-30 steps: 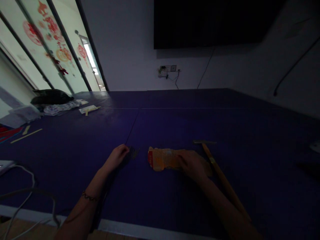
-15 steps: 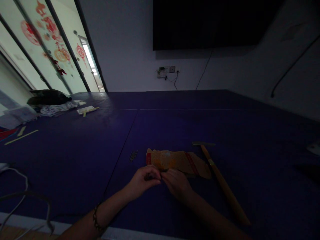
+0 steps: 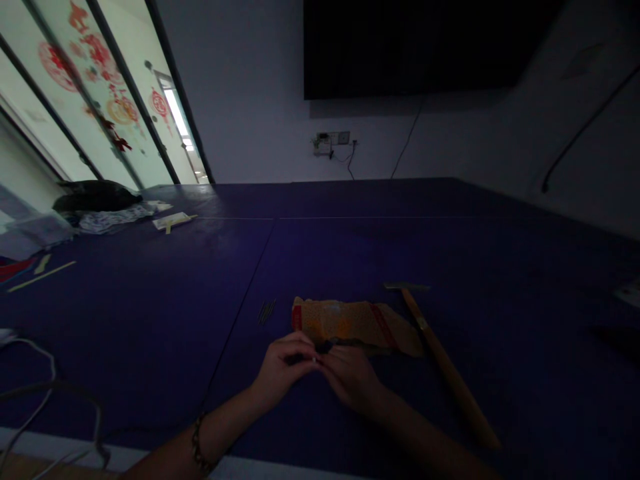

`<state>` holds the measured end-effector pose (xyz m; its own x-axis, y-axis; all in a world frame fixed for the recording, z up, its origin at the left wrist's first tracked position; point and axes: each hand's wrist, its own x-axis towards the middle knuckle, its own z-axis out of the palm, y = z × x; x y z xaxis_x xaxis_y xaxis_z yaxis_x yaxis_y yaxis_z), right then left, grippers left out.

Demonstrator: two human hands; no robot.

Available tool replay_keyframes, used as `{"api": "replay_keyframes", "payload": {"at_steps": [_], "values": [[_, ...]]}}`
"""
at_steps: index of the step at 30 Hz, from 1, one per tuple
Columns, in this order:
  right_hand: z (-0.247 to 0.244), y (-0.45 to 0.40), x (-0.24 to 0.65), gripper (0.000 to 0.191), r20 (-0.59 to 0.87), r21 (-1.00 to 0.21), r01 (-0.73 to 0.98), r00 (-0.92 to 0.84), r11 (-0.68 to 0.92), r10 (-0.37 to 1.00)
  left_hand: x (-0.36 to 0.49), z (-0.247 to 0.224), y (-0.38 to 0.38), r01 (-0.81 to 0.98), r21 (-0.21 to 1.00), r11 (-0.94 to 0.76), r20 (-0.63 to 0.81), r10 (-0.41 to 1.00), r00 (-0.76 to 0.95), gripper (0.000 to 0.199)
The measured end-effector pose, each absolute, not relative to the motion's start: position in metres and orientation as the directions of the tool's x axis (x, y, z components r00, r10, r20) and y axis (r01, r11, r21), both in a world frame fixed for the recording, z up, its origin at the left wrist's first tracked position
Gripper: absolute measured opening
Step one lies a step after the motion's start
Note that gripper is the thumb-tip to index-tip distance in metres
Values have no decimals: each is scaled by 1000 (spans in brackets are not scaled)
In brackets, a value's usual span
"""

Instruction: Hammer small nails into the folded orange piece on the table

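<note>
Close to the front edge of the dark blue surface (image 3: pixel 165 300), about midway along it, the person's left hand (image 3: pixel 285 367) and right hand (image 3: pixel 353 377) meet at the fingertips. The left thumb and forefinger curve towards each other around a small gap, and the right fingers are bent. A pale speck shows where they meet, but I can't tell whether either hand is clamped on something or merely touching the other. Just beyond them, farther from the front edge, lies a tan piece with red bands (image 3: pixel 350 322), its long side running roughly along that edge; what it is made of I can't make out. Just beside its end nearer the left edge, a few thin dark rods (image 3: pixel 267 312) lie loose, side by side. At its other end a hammer (image 3: pixel 445 360) lies flat, head towards the far edge, handle slanting back to the front, with neither hand on it. As for progress, I'd judge it early: the rods are laid together, yet those in sight are fixed to nothing, and the hammer lies idle. How much is left, the hidden fingertips don't let me say.
</note>
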<state>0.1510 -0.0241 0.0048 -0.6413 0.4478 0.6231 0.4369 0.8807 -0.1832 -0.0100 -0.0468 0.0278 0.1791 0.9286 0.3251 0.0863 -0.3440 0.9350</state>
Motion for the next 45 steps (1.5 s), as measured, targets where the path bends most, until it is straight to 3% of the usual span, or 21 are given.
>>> {"api": "replay_keyframes", "payload": {"at_steps": [6,9,14,20,23,28,45], "values": [[9,-18,154,28,548,-245,447,-668,861,503,-9,25,-44,89,940,-330,308,930,199,15],[13,-4,161,16,508,-312,533,-606,787,612,-9,28,-31,77,960,-271,263,959,102,15],[3,20,176,18,457,-324,658,-521,680,721,-6,21,6,20,988,-151,153,981,-120,17],[-4,22,178,20,424,-338,696,-487,633,763,-4,2,21,-42,995,-88,84,991,-101,16],[-3,20,176,21,438,-337,702,-473,628,764,-7,-2,20,20,995,-95,97,991,-89,15],[-4,20,176,20,437,-351,705,-460,617,773,-10,-8,18,293,933,-209,273,942,-198,7],[-1,16,173,20,438,-350,716,-445,604,781,-7,-12,21,606,782,-144,247,965,-89,12]]}}
